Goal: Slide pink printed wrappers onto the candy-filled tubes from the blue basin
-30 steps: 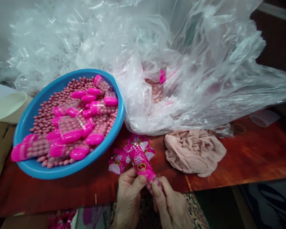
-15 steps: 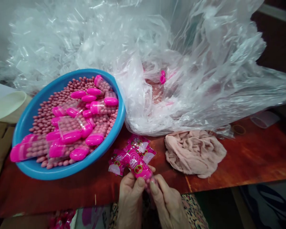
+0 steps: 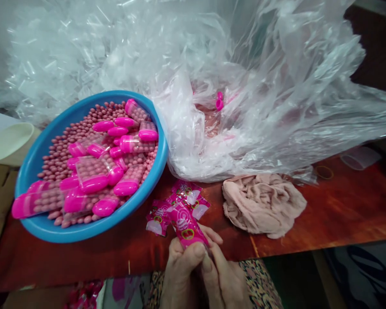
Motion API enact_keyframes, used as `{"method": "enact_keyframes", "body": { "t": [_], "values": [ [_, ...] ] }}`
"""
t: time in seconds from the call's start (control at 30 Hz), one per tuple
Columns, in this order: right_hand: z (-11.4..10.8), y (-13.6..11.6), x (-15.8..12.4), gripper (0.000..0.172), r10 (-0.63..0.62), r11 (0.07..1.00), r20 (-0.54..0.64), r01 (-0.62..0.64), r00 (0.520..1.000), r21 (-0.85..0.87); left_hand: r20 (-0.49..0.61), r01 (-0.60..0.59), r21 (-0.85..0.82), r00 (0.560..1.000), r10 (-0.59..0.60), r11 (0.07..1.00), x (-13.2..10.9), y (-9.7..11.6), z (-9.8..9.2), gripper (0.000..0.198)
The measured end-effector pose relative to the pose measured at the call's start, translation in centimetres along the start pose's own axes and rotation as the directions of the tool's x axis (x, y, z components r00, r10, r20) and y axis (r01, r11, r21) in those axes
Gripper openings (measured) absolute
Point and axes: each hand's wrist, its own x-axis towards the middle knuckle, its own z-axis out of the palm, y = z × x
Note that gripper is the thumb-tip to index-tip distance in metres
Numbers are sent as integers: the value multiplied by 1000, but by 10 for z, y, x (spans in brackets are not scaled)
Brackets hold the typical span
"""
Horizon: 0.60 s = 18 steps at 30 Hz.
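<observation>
A candy tube [image 3: 187, 227] in a shiny pink printed wrapper is held between my two hands at the table's front edge. My left hand [image 3: 182, 268] is closed around its near end, with the thumb pressed on top. From the other side my right hand [image 3: 220, 266] grips the same end, its fingers reaching behind the wrapper. My fingers hide the tube's lower part. Several flat pink printed wrappers [image 3: 157, 216] lie on the table just beyond the tube, partly under it.
At left stands a blue basin [image 3: 162, 161] of pink candy balls and pink-capped tubes [image 3: 137, 143]. Behind is a large clear plastic bag [image 3: 276, 128]. A crumpled beige cloth [image 3: 263, 206] lies right of my hands. A clear cup [image 3: 360, 158] and rubber band [image 3: 324, 172] are farther right.
My hands have drawn closer together, and my left thumb has moved right, over the tube's near end. The pink balls that showed there are now covered. My right fingers extend farther behind the wrapper.
</observation>
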Motion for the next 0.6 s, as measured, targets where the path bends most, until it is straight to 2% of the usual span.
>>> {"method": "enact_keyframes", "body": {
  "t": [0.1,0.17,0.33,0.43,0.53,0.6],
  "values": [
    [-9,-7,10,52,12,991,29,-16,1000,133,-48,-19,6,999,20,1000,-2,1,1,29],
    [-13,-10,14,57,10,973,72,-26,997,228,-106,17,-40,994,-21,999,-4,4,2,33],
    [-10,-8,5,50,119,949,52,-129,992,287,-244,94,-190,960,-139,977,-6,11,4,28],
    [-7,-5,2,43,87,937,111,-119,990,328,-251,105,-182,956,-149,978,-5,10,6,26],
    [-6,-5,1,42,83,928,66,-102,994,358,-244,86,-123,963,-114,989,-7,3,10,27],
    [-5,-3,-1,45,112,920,37,-117,993,375,-202,61,-84,976,-77,995,-9,-1,12,27]
  ]
}}
